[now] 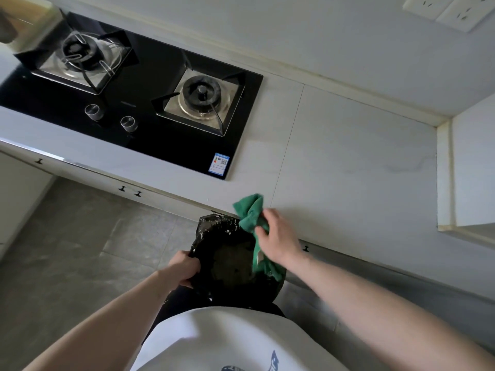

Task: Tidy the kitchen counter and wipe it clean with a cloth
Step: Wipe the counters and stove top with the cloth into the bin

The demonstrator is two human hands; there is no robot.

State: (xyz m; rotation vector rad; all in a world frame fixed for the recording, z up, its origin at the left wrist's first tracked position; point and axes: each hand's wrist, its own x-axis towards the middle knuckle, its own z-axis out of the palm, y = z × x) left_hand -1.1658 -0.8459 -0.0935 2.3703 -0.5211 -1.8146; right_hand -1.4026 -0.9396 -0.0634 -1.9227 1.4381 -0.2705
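My right hand (278, 238) grips a green cloth (250, 211) at the front edge of the pale counter (348, 170). Part of the cloth hangs down over the opening of a bin lined with a black bag (230, 263). My left hand (184, 265) holds the bin's left rim just below the counter edge. Inside the bag I see dark, unclear contents.
A black glass gas hob (150, 103) with two burners and two knobs is set into the counter at the left. A container (29, 25) stands at the far left corner. A white wall block (471, 170) bounds the counter at the right. Cabinet fronts with small knobs run below.
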